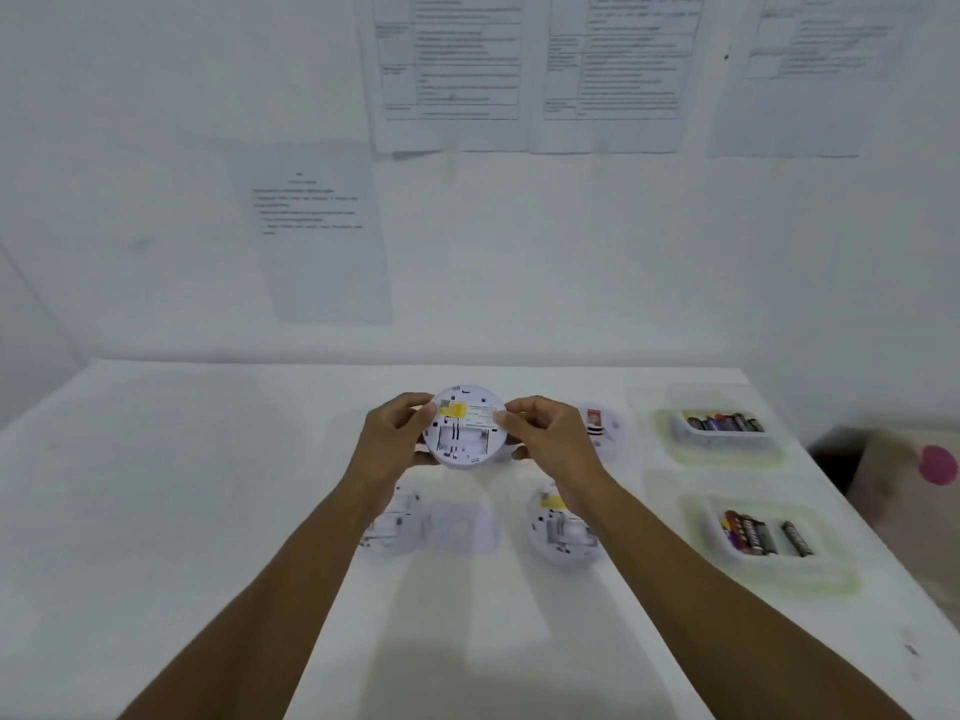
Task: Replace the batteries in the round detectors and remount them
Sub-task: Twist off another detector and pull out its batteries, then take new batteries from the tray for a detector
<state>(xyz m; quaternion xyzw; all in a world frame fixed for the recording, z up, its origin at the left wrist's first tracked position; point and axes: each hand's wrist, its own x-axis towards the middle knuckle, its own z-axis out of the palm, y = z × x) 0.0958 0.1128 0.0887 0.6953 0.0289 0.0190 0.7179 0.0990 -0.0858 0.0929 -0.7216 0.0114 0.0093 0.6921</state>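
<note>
- Centre of the frame: the left hand [397,433] and right hand [545,433] hold a round white plastic detector [464,433] above the white worktop [208,485], fingers curled round its opposite rims, back towards the camera.
- Its battery bay looks empty, so the step is probably fitting cells.
- The next move would free one hand for a clear plastic tray of dark batteries [763,535] at the right; I cannot tell which tray holds fresh ones.

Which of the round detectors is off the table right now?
The round detector held up between the left hand and right hand, label side toward the camera. The other detectors lie on the table.
</note>
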